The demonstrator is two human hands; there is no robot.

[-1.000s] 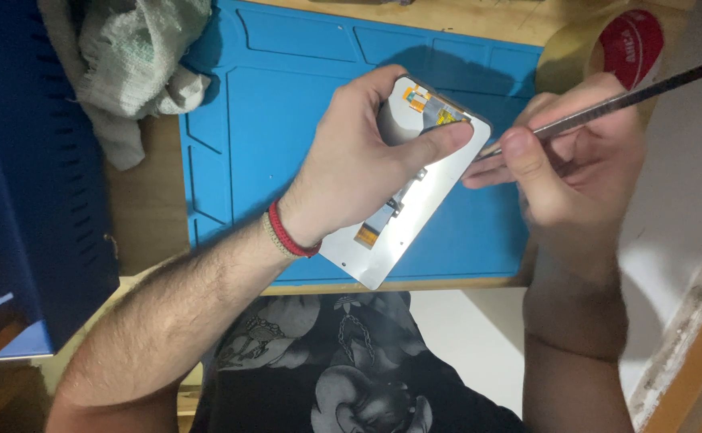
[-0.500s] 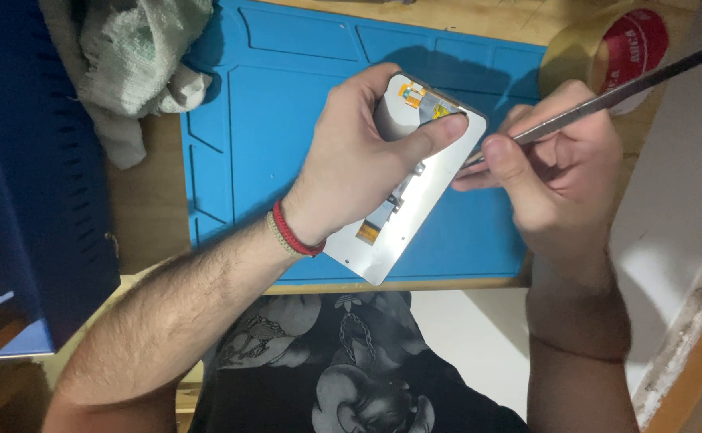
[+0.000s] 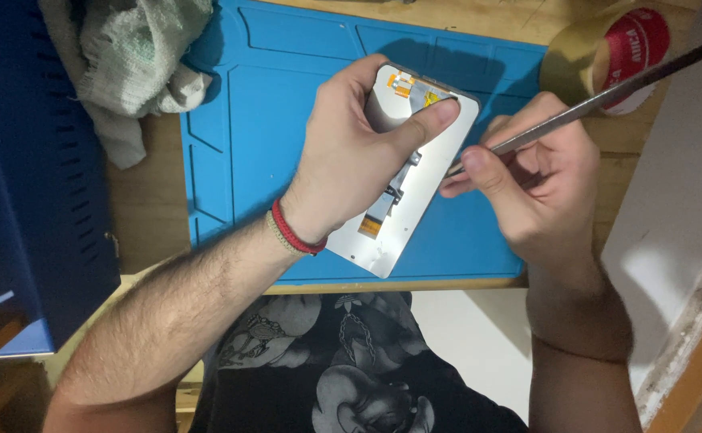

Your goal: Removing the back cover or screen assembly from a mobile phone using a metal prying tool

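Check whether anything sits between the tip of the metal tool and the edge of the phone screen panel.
Nothing visible does. The right hand holds the metal tool with its tip right at the long edge of the phone screen panel. The left hand grips the panel from the other side, thumb across its upper back, clear of the tip.

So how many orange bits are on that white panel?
3: two on the white panel at its top edge, by the left hand's thumb, one lower down near the wrist. More may be hidden.

A wooden table stands beside a white wall.
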